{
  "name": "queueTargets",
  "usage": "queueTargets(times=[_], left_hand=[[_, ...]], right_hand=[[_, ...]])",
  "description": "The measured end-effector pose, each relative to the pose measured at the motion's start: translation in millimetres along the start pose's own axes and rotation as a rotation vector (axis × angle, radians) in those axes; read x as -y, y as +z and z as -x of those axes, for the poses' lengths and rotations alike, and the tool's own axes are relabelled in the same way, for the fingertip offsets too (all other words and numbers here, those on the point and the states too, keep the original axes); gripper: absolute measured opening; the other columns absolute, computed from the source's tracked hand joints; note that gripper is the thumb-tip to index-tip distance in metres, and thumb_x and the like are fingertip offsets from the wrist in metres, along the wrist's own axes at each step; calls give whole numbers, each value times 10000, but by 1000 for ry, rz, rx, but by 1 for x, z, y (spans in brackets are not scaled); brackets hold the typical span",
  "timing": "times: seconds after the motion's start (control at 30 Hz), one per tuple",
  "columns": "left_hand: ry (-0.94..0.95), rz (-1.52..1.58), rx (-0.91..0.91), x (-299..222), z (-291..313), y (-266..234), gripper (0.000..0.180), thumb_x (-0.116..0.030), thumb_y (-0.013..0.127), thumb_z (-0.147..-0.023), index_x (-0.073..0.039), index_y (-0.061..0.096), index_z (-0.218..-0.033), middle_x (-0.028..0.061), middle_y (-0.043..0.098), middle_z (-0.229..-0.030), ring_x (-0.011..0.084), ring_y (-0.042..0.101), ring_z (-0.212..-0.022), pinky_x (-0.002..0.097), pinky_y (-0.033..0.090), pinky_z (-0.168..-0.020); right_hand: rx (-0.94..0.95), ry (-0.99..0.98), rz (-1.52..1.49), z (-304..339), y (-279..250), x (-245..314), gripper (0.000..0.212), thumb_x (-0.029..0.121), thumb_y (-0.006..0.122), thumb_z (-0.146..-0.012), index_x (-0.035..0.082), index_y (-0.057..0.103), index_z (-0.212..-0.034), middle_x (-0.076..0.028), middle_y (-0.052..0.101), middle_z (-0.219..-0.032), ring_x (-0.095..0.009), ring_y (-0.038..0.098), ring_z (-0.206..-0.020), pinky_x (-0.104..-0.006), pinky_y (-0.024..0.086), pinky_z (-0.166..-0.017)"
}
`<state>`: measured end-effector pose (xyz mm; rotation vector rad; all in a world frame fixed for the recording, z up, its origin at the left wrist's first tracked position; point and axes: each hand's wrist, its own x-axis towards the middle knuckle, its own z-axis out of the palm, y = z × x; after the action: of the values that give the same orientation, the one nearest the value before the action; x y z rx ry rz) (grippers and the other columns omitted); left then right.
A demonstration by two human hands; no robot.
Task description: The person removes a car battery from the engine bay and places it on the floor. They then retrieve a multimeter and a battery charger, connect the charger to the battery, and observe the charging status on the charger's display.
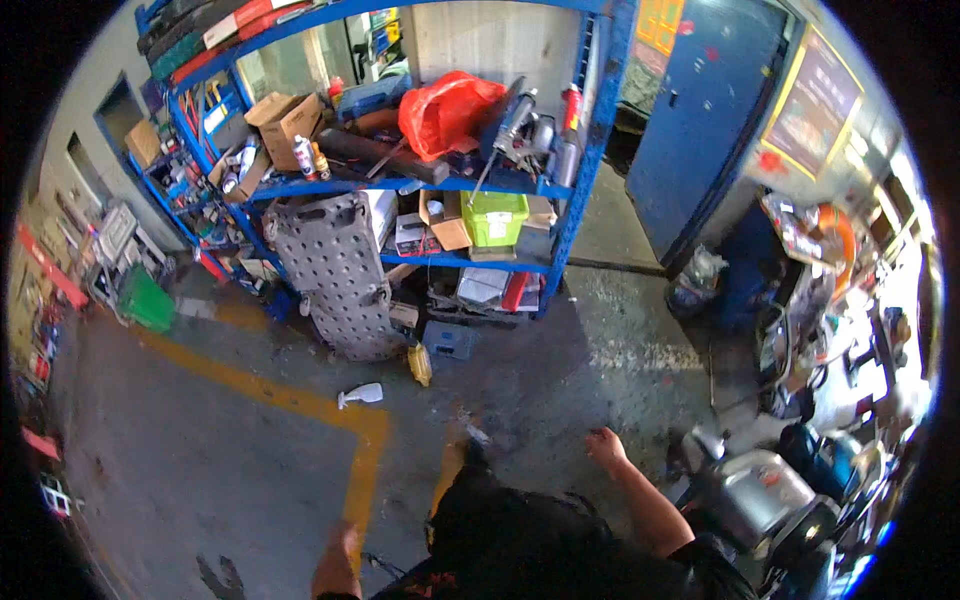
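White spray bottle (362, 394), lying on grey floor (240, 460)

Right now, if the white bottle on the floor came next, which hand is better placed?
Probably the left: the white bottle lies on the floor ahead of your left hand, while your right hand is farther off to the right. Neither touches it; the left looks blurred.

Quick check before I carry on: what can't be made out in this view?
All in the head view:
- Left hand: blurred, so its finger positions are unclear.
- Part of the blue shelving: hidden behind the grey perforated panel.
- Red bag: its folds hide any contents.
- Far-right clutter: partly washed out by glare and cut off by the lens rim.
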<state>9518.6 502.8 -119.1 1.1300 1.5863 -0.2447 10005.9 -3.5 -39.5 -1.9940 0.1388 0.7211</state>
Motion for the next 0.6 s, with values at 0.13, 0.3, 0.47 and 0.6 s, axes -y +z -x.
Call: queueTargets(times=[0.13, 0.3, 0.47, 0.6], left_hand=[[581, -766, -196, -202, -22, 50, 455, -458, 585, -935, -14, 658, -1003, 170, 688, -865, 353, 673, -801, 481, 512, -700], [963, -430, -176, -384, 3, 97, 301, -313, 700, -888, -23, 648, -949, 150, 711, -909, 291, 697, -886, 409, 535, -753], [954, -300, -5, -487, 52, 186, 333, -282, 713, -886, -1, 643, -1050, 135, 707, -937, 271, 695, -882, 389, 543, -780], [1008, -282, -116, -539, 64, 218, 428, -306, 720, -885, 8, 582, -1141, 170, 673, -995, 278, 678, -891, 396, 534, -770]], right_hand=[[-65, 67, -260, -48, -30, 68, 439, 165, 669, -909, 7, 521, -1290, -117, 655, -984, -185, 664, -759, -316, 532, -631], [-77, 134, -235, -127, -25, 131, 427, 165, 647, -916, 29, 518, -1300, -116, 646, -1014, -216, 684, -748, -343, 543, -601], [91, 83, -102, -218, -5, 188, 428, 165, 642, -896, 34, 530, -1288, -112, 665, -997, -187, 657, -750, -309, 521, -615], [215, -107, -15, -270, 8, 279, 430, 165, 644, -889, 31, 531, -1282, -108, 670, -968, -174, 649, -758, -303, 520, -655]])
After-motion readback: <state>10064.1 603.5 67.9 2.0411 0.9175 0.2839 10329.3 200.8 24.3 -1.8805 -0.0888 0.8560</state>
